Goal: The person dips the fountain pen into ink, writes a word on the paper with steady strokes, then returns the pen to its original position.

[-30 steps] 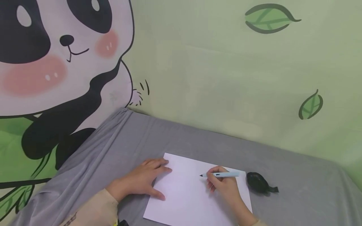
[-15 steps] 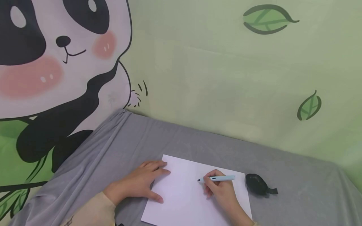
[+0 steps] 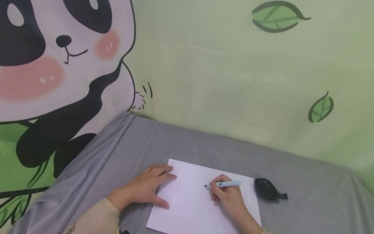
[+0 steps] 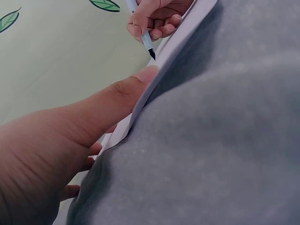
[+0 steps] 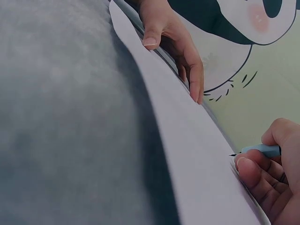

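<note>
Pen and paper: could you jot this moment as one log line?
right hand: fingers pinch pen, tip contact unclear; left hand: rests on left edge of paper; paper: no marks visible; black object: right of paper

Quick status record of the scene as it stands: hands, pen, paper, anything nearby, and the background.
Left hand: fingers spread, fingertips and thumb on the left edge of the paper
Right hand: holds the pen above the paper
Pen: light blue, dark tip pointing left; tip contact unclear
Paper: white, no marks visible
Nearby: black object by the paper's right edge; touching or not, unclear
Surface: grey cloth
Background: panda and leaf drawings
</note>
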Action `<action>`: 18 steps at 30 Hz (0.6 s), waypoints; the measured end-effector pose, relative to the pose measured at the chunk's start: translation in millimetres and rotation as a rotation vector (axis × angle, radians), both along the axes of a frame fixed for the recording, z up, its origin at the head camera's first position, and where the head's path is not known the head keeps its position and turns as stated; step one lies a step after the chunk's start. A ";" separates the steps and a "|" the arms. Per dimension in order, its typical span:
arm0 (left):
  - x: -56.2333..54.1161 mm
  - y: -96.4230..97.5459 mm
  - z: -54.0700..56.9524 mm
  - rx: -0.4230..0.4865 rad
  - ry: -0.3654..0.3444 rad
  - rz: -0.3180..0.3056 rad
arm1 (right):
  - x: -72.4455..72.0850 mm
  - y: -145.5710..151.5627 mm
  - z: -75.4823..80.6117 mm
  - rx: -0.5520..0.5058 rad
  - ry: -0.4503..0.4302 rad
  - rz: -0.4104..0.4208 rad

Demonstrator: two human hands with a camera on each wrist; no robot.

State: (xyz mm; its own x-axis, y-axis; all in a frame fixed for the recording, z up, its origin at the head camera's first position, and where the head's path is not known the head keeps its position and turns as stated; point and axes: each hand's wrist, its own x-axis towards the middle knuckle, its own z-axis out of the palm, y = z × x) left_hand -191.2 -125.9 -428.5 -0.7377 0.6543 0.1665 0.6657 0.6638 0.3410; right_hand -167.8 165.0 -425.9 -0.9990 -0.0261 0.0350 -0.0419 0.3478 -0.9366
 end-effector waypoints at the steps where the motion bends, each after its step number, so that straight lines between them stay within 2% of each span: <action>1: 0.1 -0.1 0.1 0.001 -0.001 -0.001 | 0.0 -0.2 -0.1 0.004 0.000 0.000; 8: -0.7 0.8 1.0 0.000 0.003 -0.004 | 1.8 -0.6 0.5 0.006 0.022 -0.002; 18: 2.7 0.7 3.5 -0.001 -0.027 0.009 | 4.0 1.7 -3.1 -0.042 0.006 0.019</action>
State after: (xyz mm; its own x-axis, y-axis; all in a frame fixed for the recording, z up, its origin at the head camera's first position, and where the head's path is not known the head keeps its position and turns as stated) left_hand -188.5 -125.2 -425.1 -0.7479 0.6476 0.1459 0.6501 0.6702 0.3579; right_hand -163.8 166.8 -429.0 -0.9981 -0.0433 0.0427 -0.0540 0.3073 -0.9501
